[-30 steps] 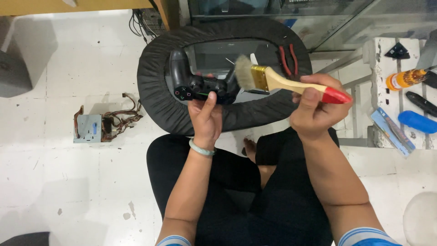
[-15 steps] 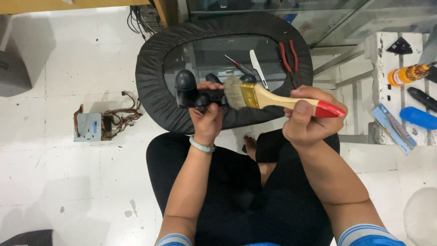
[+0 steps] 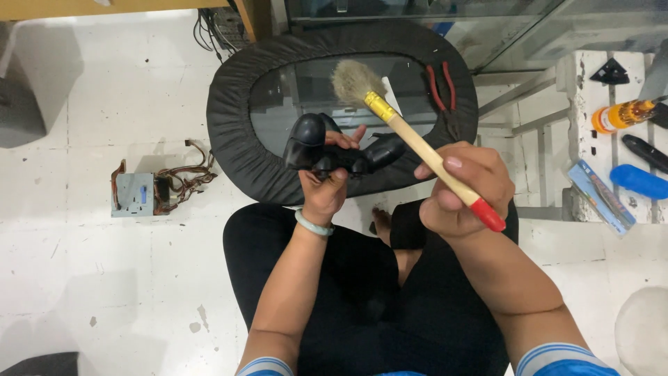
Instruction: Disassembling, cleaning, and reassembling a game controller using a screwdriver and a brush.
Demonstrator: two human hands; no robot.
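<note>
Head view: your left hand (image 3: 325,189) grips the black game controller (image 3: 334,147) above the dark oval tray (image 3: 229,111), while your right hand (image 3: 463,188) wraps the paintbrush (image 3: 410,136) handle, bristles lifted clear of the controller

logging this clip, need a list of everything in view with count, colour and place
controller: 1, black, held in the left hand over the tray
brush: 1, wood handle with red tip, pale bristles, held in the right hand, bristles raised above the controller
tray: 1, black padded oval rim with glass middle, on the floor ahead of the knees
pliers: 1, red handles, on the tray's right side
power supply: 1, grey box with coloured wires, on the white floor at left
bottle: 1, orange, on the surface at right
blue tool: 1, blue, at right edge
bracelet: 1, pale green, left wrist
left hand: 1, grips the controller
right hand: 1, grips the brush handle
</note>
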